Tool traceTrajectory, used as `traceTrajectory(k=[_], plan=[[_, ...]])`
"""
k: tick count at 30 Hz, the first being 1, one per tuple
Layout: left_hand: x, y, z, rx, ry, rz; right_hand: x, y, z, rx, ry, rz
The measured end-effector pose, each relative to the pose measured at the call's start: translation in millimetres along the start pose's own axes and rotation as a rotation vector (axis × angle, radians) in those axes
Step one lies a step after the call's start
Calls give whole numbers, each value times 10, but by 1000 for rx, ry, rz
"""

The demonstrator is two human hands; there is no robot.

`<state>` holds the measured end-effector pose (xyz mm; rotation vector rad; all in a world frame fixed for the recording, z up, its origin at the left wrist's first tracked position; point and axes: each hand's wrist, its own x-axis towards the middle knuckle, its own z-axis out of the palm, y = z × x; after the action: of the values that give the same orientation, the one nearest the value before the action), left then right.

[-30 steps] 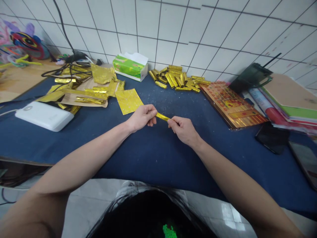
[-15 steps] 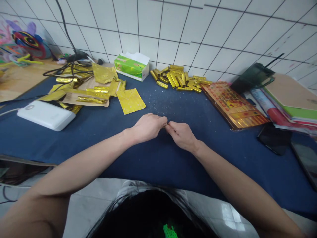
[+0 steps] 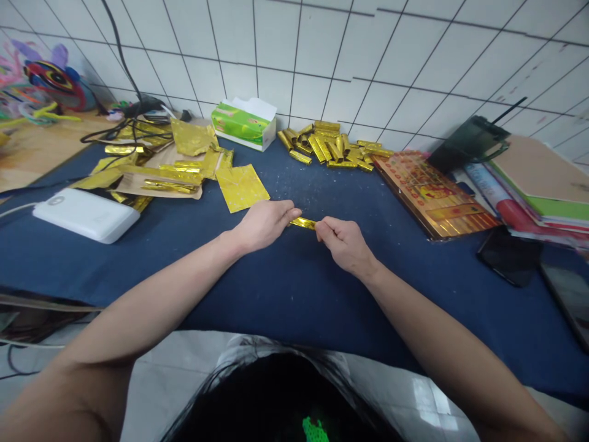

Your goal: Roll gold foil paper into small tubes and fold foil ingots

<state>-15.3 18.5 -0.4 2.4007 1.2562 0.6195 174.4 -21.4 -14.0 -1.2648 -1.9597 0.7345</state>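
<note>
Between my two hands stretches a narrow strip of folded gold foil paper [image 3: 303, 223], shiny and nearly level above the blue cloth [image 3: 285, 288]. My left hand [image 3: 269, 222] is closed on its left end, fingers together. My right hand [image 3: 343, 241] pinches the strip's other end between thumb and fingers. Just beyond my left hand a flat sheet of gold paper [image 3: 242, 188] lies on the cloth. Farther back, against the tiled wall, is a pile of short folded gold paper tubes [image 3: 322, 147]. What my fingers cover of the strip is hidden.
A green tissue box [image 3: 243, 124] stands by the wall. At left are a white power bank [image 3: 87, 215], cables and more gold paper [image 3: 191, 138]. To the right lie a wrapped orange-gold packet [image 3: 437, 199], a dark cup [image 3: 469, 144], stacked books [image 3: 547, 178] and phones [image 3: 510, 255].
My hands have moved apart, the left one slightly up and left, the right one slightly right. The gold strip between them, mostly covered before, now shows.
</note>
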Motion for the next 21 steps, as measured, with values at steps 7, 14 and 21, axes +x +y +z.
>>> traceTrajectory(k=[7,14,21], plan=[[28,-61,-31,-262,19,-55,7,19,-2,64,19,33],[41,-88,9,-436,47,-101,10,33,21,132,41,49],[77,-163,22,-603,169,-108,43,119,33,256,15,144]])
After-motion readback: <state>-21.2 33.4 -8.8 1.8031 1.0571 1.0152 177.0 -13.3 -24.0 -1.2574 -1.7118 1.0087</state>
